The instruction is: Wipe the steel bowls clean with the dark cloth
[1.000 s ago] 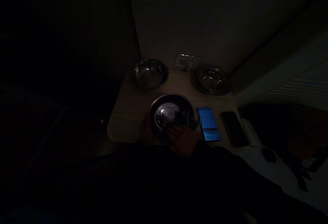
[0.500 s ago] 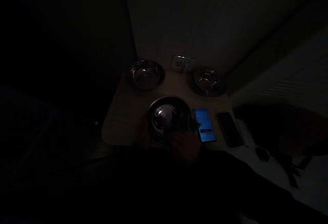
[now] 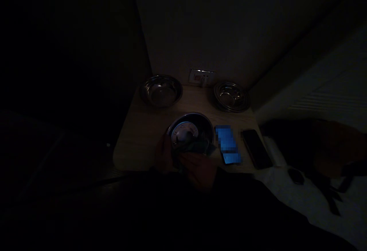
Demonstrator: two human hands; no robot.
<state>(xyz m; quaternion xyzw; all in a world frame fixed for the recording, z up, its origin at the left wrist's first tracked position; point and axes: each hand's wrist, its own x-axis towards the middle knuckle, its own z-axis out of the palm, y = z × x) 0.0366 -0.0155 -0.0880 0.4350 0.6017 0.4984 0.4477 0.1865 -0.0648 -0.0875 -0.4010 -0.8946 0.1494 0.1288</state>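
A round steel bowl (image 3: 205, 124) sits near the front of the small wooden table (image 3: 137, 136). My left hand (image 3: 164, 153) grips its left rim. Over the near side of the bowl is my right hand (image 3: 199, 168), closed on a dark cloth (image 3: 197, 146) that lies against the bowl's inside and hangs over its right rim. The scene is very dark, so single fingers are hard to make out. Just right of the bowl lies a phone with a lit blue screen (image 3: 228, 144).
Another steel bowl (image 3: 162, 92) stands at the back left, and a stack of steel bowls (image 3: 231, 97) at the back right. A dark phone (image 3: 257, 149) lies at the right edge. Behind, a wall socket (image 3: 202, 77) holds a plug. Dark strapped items rest on white fabric (image 3: 286, 197).
My right hand and the cloth have moved left across the near side of the bowl. The bowl appears slightly tilted now. The whole view has shifted a little.
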